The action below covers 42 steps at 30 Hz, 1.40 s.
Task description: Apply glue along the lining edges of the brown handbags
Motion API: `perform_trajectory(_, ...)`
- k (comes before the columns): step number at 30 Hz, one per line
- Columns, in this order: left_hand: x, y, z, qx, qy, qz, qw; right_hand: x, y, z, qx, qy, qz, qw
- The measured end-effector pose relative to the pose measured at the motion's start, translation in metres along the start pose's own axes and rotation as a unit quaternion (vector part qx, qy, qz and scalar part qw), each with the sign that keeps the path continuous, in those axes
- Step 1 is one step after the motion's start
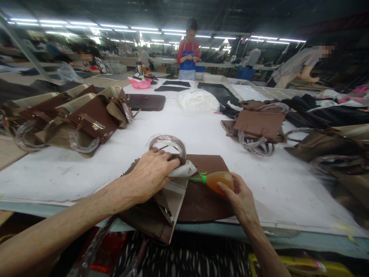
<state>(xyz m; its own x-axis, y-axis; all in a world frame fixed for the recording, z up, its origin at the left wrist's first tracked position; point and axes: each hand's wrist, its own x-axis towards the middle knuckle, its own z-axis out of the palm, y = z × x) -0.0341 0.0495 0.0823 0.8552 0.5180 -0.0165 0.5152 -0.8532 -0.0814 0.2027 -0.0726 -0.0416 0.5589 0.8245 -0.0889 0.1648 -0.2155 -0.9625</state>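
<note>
My right hand (238,190) is closed around a glue bottle (217,181) of amber liquid, tilted on its side. Its green nozzle points left and reaches the pale lining of a brown handbag (154,215). My left hand (154,169) grips the bag's upper edge, with a whitish flap (184,169) folded back by the fingers. The bag lies at the table's front edge, partly hanging over it. One plastic-wrapped handle (170,142) arches up behind my left hand. Under the bottle lies a flat brown panel (207,207).
Several brown handbags (92,119) stand at the left, and more bags (259,123) lie at the right. Farther back on the white table (150,123) are a white plastic bundle (198,100), a pink basket (140,83) and dark sheets. A person (188,54) stands across the table.
</note>
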Motion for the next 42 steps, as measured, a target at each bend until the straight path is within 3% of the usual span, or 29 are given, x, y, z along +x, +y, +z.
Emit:
perform_trajectory(5, -0.001, 0.000, 0.000, -0.003, 0.005, 0.004, 1.000, -0.003, 0.002, 0.002, 0.001, 0.017, -0.008, 1.000)
perform_trajectory(13, -0.010, 0.003, 0.007, -0.019, -0.003, -0.017, 1.000, -0.018, -0.011, -0.005, 0.028, -0.041, 0.027, 0.998)
perform_trajectory(25, -0.026, 0.017, 0.009, -0.028, -0.026, -0.050, 0.998, -0.029, -0.011, -0.007, 0.028, -0.054, 0.067, 0.996)
perform_trajectory(38, -0.031, 0.020, 0.014, -0.029, 0.001, -0.042, 0.999, -0.039, -0.020, -0.006, 0.027, -0.085, 0.099, 0.991)
perform_trajectory(42, -0.030, 0.021, 0.014, -0.023, 0.000, -0.042, 0.999, -0.036, -0.018, -0.003, 0.022, -0.057, 0.091, 0.994)
